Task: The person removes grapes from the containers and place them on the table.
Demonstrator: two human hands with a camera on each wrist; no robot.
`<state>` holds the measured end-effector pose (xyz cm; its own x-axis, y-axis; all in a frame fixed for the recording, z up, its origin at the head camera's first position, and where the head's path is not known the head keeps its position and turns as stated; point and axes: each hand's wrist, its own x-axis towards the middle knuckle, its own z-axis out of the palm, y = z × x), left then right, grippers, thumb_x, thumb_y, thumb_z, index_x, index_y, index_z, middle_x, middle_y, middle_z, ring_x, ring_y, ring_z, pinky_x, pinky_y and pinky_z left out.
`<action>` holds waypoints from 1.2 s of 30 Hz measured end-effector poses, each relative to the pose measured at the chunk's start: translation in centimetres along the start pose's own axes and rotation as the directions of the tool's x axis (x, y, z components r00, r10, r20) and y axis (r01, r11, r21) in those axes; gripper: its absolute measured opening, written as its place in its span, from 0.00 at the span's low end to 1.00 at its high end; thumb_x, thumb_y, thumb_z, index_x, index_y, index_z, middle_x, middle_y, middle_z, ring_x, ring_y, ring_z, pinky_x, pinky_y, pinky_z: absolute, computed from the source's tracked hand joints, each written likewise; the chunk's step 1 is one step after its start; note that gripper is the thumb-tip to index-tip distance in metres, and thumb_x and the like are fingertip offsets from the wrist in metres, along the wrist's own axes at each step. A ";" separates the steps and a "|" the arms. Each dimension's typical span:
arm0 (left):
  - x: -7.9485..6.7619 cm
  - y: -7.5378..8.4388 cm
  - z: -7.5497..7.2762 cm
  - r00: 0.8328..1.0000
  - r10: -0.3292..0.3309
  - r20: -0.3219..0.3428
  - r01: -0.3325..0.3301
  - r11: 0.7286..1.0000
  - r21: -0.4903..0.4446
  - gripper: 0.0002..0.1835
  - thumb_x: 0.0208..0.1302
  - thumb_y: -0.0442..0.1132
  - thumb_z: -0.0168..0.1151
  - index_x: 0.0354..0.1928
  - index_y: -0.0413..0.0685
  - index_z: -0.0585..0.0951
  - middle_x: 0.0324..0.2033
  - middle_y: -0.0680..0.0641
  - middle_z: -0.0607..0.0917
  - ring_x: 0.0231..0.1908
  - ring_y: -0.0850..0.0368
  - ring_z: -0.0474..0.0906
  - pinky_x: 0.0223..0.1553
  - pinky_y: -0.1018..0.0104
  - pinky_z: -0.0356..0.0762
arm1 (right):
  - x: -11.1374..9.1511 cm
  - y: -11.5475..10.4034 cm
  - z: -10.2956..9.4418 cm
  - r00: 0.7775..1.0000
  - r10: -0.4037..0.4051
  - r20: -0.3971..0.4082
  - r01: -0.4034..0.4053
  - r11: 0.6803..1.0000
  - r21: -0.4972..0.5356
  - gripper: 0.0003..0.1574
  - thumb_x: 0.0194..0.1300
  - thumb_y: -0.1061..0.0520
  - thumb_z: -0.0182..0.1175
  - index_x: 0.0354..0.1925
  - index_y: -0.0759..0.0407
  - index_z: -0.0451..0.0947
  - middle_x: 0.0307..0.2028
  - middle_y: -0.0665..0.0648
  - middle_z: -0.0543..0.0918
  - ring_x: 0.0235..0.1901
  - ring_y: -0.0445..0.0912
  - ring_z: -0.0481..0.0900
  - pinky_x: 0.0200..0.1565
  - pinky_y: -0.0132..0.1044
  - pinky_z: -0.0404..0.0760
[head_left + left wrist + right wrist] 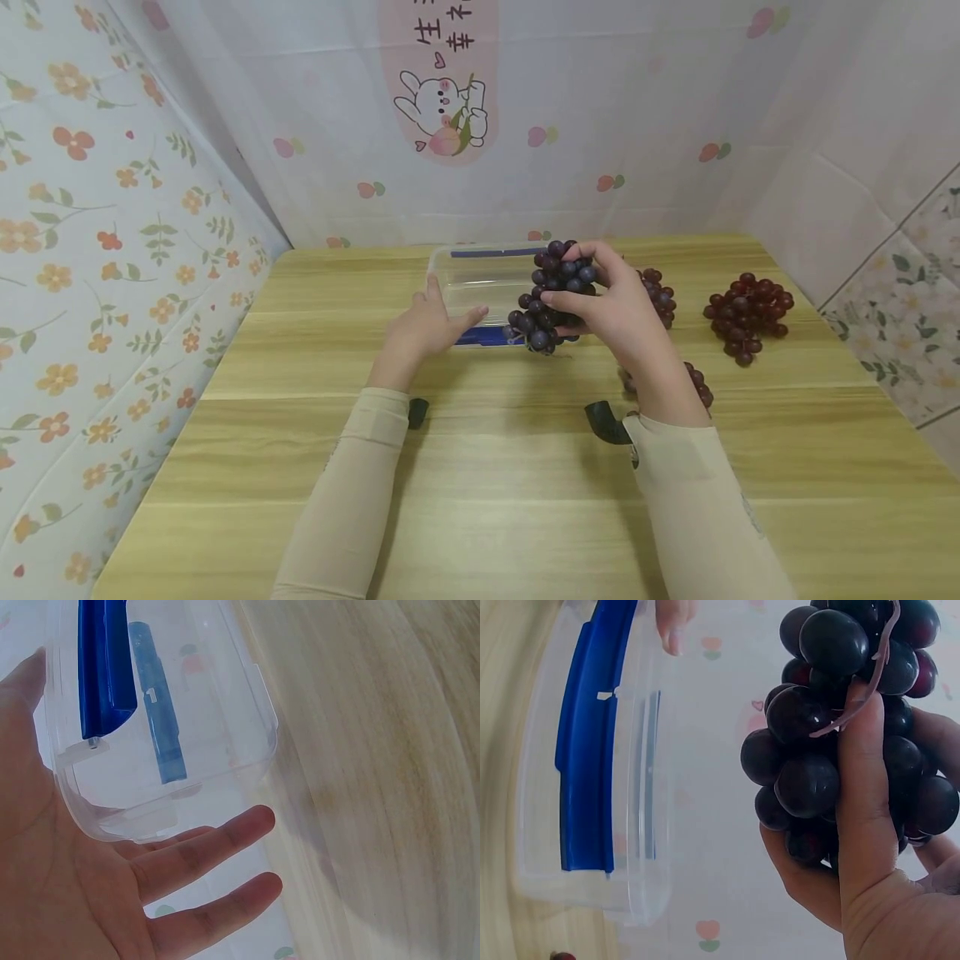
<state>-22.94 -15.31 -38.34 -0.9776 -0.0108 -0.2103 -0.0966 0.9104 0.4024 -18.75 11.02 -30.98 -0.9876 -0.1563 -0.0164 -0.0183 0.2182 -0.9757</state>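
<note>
My right hand [611,304] grips a bunch of dark purple grapes [551,292] over the right end of a clear plastic container [480,292] with blue clip strips. In the right wrist view the thumb lies across the grapes [802,784] beside a pinkish stem, and the fingers curl behind them. My left hand [423,329] is at the container's left end, fingers spread and mostly straight. The left wrist view shows that hand [75,862] right at the container's corner [112,821], two fingers extended past it. The grapes hide the container's right end in the head view.
A bunch of red grapes [748,312] lies at the table's right. Two more bunches, one behind the right hand [658,296] and one by the right forearm [697,385], are partly hidden. Black curved pieces [606,423] sit near the wrists. A printed curtain [585,100] hangs behind the wooden table [495,500].
</note>
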 end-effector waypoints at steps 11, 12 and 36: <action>0.1 -0.1 0.0 1.000 0.010 0.004 -0.010 1.000 -0.015 0.68 0.65 0.86 0.44 0.86 0.47 0.31 0.83 0.29 0.54 0.70 0.28 0.75 0.60 0.35 0.81 | -1.5 1.3 -1.2 1.000 0.017 0.004 -0.016 0.999 -0.050 0.31 0.69 0.58 0.73 0.62 0.48 0.67 0.69 0.62 0.70 0.61 0.63 0.84 0.42 0.46 0.93; 0.2 -0.1 0.1 1.000 0.010 0.003 -0.010 1.000 -0.014 0.68 0.65 0.86 0.44 0.86 0.47 0.30 0.83 0.29 0.54 0.70 0.28 0.75 0.60 0.35 0.81 | -1.6 1.4 -1.4 1.000 0.017 0.002 -0.017 0.998 -0.054 0.31 0.69 0.58 0.73 0.62 0.48 0.67 0.68 0.62 0.71 0.61 0.62 0.83 0.42 0.46 0.93; 0.2 -0.2 0.2 1.000 0.003 -0.009 -0.003 1.000 -0.028 0.68 0.64 0.87 0.44 0.86 0.50 0.30 0.83 0.31 0.54 0.71 0.29 0.74 0.62 0.34 0.79 | -4.2 3.2 -7.6 0.973 -0.003 -0.233 -0.059 0.963 -0.262 0.32 0.70 0.50 0.73 0.65 0.43 0.69 0.65 0.55 0.72 0.49 0.44 0.87 0.38 0.35 0.91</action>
<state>-23.03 -15.44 -38.67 -0.9796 -0.0119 -0.2007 -0.0985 0.8985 0.4278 -15.82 19.68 -32.42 -0.9967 0.0714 0.0381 0.0001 0.4717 -0.8818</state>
